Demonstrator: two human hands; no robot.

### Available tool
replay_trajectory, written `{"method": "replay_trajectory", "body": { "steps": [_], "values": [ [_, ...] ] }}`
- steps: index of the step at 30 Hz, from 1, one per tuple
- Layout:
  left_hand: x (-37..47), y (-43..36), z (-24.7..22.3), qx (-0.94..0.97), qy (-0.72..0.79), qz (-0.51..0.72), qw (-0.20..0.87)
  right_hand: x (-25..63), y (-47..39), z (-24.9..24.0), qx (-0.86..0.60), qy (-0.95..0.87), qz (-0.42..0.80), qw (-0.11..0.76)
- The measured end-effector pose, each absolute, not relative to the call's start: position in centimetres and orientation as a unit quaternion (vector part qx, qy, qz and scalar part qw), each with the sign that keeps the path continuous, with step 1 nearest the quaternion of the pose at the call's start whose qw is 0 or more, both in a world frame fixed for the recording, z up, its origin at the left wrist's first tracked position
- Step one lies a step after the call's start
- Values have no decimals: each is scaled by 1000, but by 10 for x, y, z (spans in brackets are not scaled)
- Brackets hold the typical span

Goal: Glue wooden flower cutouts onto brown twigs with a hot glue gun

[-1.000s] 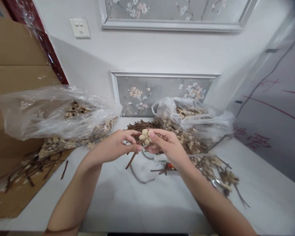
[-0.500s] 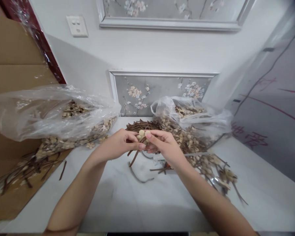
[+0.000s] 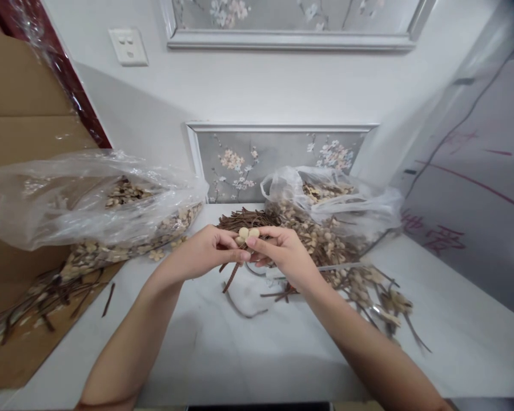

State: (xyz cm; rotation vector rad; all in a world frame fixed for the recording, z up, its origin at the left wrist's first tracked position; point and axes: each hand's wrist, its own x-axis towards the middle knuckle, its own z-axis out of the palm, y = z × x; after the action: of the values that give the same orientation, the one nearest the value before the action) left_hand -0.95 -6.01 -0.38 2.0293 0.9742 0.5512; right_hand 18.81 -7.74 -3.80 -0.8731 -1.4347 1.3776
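Both of my hands meet over the middle of the white table (image 3: 240,354). Between them is a small cream artificial flower (image 3: 247,234) on a brown stem (image 3: 231,278) that hangs down toward the table. My left hand (image 3: 203,251) pinches the stem just below the petals. My right hand (image 3: 282,251) grips the flower head from the right, with the thumb across the petals. Just behind the hands lies a heap of loose brown stems (image 3: 244,218).
A clear plastic bag (image 3: 89,197) of flowers spills onto a cardboard sheet (image 3: 21,354) at the left. A second bag (image 3: 334,200) of flowers stands at the right, with several finished sprigs (image 3: 372,294) before it. A framed panel (image 3: 278,165) leans on the wall behind.
Both hands have shifted slightly left and down with the flower. The petals, well exposed a second ago, are now mostly covered by my fingers.
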Motion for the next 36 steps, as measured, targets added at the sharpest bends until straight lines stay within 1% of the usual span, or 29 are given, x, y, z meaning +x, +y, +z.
{"method": "replay_trajectory", "body": {
  "steps": [5,11,21,29,32,36],
  "values": [
    [-11,-63,-1,799,401,206,397,190,-79,-35,-376,-587,537,475],
    [-13,-64,3,820,382,191,380,192,-80,-32,-384,-561,545,491],
    [-14,-63,3,819,385,194,379,192,-83,-28,-379,-574,539,486],
    [-4,-65,-3,787,364,287,408,195,-82,-28,-365,-580,538,491],
    [0,-65,-4,797,346,311,386,195,-82,-27,-365,-586,530,491],
    [2,-67,-3,821,328,304,355,195,-83,-27,-367,-592,523,491]
  ]
}}
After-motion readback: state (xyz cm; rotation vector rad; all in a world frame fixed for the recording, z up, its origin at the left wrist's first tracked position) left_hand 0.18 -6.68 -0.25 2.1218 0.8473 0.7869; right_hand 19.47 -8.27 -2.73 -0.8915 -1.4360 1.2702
